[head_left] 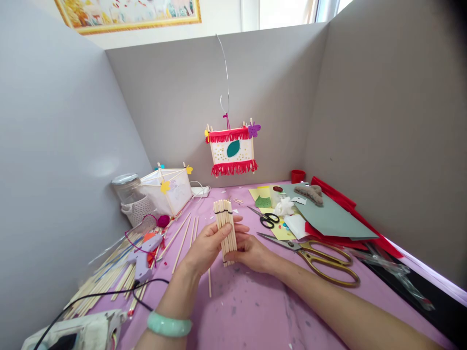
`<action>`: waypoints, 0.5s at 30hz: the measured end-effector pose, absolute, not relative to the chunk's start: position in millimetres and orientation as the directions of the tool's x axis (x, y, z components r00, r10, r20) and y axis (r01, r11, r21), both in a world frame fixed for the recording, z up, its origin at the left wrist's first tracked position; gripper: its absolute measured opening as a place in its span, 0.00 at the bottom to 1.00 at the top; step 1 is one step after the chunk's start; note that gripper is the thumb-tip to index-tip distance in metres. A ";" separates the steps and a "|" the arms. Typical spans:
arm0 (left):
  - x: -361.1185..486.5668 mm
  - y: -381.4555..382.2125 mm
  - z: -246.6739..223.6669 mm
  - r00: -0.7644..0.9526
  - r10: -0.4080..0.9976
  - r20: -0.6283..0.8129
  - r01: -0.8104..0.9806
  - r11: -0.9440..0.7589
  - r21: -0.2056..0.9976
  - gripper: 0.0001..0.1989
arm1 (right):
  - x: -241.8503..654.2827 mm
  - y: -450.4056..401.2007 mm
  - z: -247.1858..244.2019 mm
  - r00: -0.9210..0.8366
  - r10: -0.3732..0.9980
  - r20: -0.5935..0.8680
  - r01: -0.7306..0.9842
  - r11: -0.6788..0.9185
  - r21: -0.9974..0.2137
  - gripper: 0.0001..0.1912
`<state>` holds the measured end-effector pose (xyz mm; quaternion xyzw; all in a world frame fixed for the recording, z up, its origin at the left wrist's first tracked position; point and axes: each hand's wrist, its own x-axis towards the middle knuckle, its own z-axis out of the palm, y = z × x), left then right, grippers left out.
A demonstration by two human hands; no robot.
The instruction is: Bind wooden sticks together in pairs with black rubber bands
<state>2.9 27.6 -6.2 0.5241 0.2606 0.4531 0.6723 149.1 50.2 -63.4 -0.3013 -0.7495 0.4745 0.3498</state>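
Observation:
A bundle of wooden sticks stands nearly upright between my two hands, with dark bands around its top and bottom. My left hand grips its left side, thumb across the front and fingers behind. From the right, my right hand closes around the lower part with its thumb on the front. Some fingers are hidden behind the bundle. Several loose sticks lie on the purple tabletop to the left. A lantern with red fringe hangs from a wire hook beyond my hands.
Gold-handled scissors and small black scissors lie on the right, beside grey-green sheets and red felt. At left are a purple glue gun with a black cord, a white lantern frame and a jar. Grey panels enclose the table.

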 end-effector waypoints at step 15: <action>7.9 28.4 -3.9 0.338 0.934 0.118 -0.341 0.004 0.940 0.11 | 150.8 43.1 -62.3 -0.551 0.814 0.183 0.301 0.398 -0.867 0.09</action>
